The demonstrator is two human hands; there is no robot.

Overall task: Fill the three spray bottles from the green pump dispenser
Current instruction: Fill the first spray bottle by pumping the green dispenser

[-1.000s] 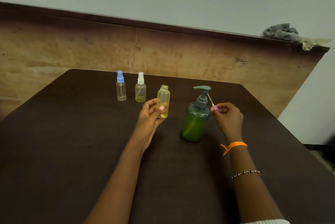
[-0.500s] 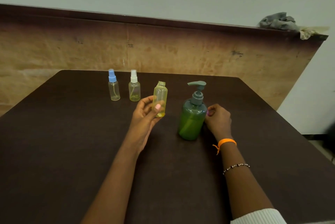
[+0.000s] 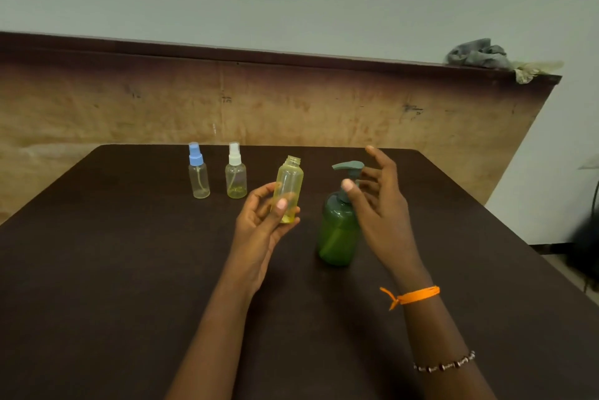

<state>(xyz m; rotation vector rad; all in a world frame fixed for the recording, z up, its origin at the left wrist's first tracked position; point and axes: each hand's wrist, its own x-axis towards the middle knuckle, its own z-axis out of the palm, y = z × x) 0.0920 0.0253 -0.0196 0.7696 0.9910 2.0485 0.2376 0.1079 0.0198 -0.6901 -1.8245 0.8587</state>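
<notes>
My left hand (image 3: 262, 228) holds a yellow spray bottle (image 3: 289, 185) upright above the table, its neck uncapped and a little yellow liquid at the bottom. The green pump dispenser (image 3: 337, 231) stands just right of it, grey pump head pointing left. My right hand (image 3: 379, 205) hovers beside the pump head with fingers spread, holding nothing. Two capped spray bottles stand further back: one with a blue cap (image 3: 198, 173), one with a white cap (image 3: 236, 173). The yellow bottle's own cap is not visible.
Everything sits on a dark brown table (image 3: 113, 286). A worn wooden board (image 3: 129, 114) runs behind its far edge, with a grey rag (image 3: 476, 54) on its top right end. A dark object (image 3: 586, 244) blurs at the right edge.
My right hand set down the small pink spray cap behind the dispenser, then rose open next to the pump head. The left hand lifted the yellow bottle slightly.
</notes>
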